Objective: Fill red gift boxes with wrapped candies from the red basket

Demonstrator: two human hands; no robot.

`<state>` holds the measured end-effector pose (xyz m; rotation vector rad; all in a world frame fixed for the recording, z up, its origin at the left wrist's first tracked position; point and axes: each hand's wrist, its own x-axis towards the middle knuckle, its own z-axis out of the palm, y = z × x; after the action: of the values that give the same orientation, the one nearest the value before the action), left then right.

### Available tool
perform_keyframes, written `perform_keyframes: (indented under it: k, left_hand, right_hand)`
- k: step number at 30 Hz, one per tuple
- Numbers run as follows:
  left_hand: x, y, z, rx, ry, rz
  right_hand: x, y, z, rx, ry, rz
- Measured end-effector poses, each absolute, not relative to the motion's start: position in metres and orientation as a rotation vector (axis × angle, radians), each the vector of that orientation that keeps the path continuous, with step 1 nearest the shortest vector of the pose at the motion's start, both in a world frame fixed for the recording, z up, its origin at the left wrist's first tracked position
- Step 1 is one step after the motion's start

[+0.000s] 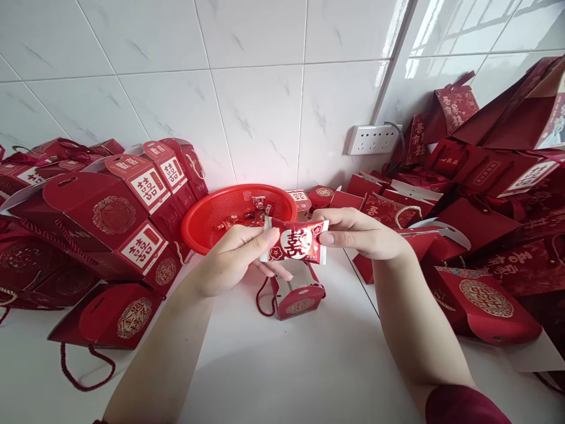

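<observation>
A red candy packet (296, 241) with a white round patch and crimped ends is held up in front of me. My left hand (241, 253) pinches its left end between thumb and fingers. At the packet's right end, my right hand (359, 232) grips it the same way. Below the packet stands a small open red gift box (300, 303) with a dark red cord handle, partly hidden by my left fingers. Behind my left hand a red plastic basket (194, 227) holds several small wrapped candies (260, 209).
Red gift boxes (112, 212) are stacked along the left. More red boxes and bags (489, 300) crowd the right side. A white power strip (373, 140) is on the tiled wall (260, 118) behind the white tabletop (282, 371).
</observation>
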<state>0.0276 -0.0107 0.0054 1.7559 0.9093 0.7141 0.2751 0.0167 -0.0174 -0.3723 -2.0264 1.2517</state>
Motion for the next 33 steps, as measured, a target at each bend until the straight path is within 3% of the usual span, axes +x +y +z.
perform_keyframes:
  k: [5,9,14,22,33]
  left_hand:
    - [0.035,-0.012,0.000,1.791,1.134,0.992]
    - [0.042,-0.015,-0.010,1.681,0.843,0.944]
    - [0.045,-0.014,-0.013,1.440,0.501,0.883]
    - [0.041,-0.008,-0.001,1.229,0.623,0.869]
    - [0.039,-0.017,0.003,1.261,0.607,0.761]
  right_hand:
    - [0.271,-0.005,-0.002,-0.645,-2.123,0.789]
    - [0.256,-0.029,0.005,-0.756,-2.173,0.350]
    - [0.245,-0.043,0.005,-0.607,-2.266,0.433]
    - [0.244,-0.026,0.000,-0.708,-2.064,0.060]
    - [0.253,-0.028,0.003,-0.578,-2.199,0.137]
